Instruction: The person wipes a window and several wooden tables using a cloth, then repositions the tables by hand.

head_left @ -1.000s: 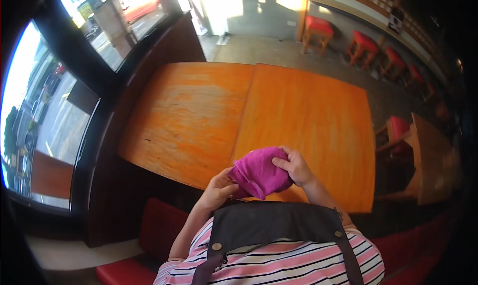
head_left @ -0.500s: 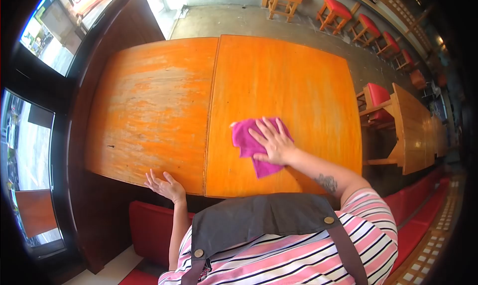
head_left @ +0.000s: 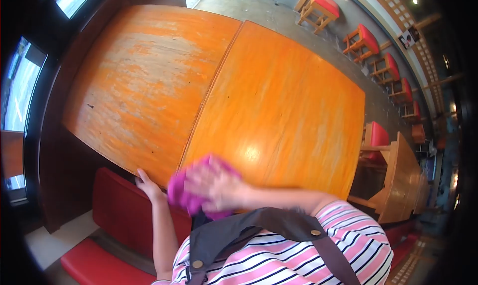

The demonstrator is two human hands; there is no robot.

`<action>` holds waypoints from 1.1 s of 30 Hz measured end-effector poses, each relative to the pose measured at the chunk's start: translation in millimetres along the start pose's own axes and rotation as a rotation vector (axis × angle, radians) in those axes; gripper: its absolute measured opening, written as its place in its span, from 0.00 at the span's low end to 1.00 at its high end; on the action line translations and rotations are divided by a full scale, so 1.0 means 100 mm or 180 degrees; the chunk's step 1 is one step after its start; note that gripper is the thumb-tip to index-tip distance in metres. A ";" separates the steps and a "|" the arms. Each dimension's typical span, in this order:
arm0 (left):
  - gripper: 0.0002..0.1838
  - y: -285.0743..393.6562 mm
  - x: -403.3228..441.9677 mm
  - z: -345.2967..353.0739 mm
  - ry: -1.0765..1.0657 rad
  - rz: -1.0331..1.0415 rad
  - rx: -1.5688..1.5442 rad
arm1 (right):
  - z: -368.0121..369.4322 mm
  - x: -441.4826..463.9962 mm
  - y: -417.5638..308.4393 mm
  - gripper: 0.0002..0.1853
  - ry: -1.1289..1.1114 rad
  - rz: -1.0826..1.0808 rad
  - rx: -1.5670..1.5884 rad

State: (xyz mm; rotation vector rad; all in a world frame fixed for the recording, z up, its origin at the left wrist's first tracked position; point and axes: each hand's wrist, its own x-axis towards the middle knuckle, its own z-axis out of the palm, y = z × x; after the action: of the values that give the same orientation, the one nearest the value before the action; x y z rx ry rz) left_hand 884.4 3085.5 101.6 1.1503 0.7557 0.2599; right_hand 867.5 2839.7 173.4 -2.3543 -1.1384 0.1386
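A magenta cloth (head_left: 178, 191) lies bunched under my right hand (head_left: 214, 185) at the near edge of the orange wooden table (head_left: 279, 105). The right hand presses on it from above, its fingers smeared by motion, and part of the cloth reaches past the edge. My left hand (head_left: 149, 188) is at the same edge, left of the cloth. Its thumb sticks up, apart from the palm; the other fingers are mostly hidden. I see nothing held in it.
A seam (head_left: 209, 93) divides the tabletop, whose left half is worn. A red seat back (head_left: 124, 213) stands below its near edge. Dark wood panelling (head_left: 55, 95) borders the left side. Several red-topped stools (head_left: 366, 41) and another wooden table (head_left: 406, 180) are to the right.
My right hand has swept the cloth left and toward me, from the right half's middle to the near edge. The left hand has shifted slightly along the edge. My view has turned.
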 end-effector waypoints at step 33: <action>0.40 -0.32 -1.11 0.56 0.0400 0.0004 0.0623 | -1.93 -1.33 3.45 0.47 0.0894 0.4086 -0.1645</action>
State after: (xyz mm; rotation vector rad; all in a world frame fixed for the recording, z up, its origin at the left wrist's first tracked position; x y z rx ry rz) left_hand 834.7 2970.7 128.9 1.3285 0.9065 0.2653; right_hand 1083.8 2483.3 152.7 -3.0400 0.6658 -0.0637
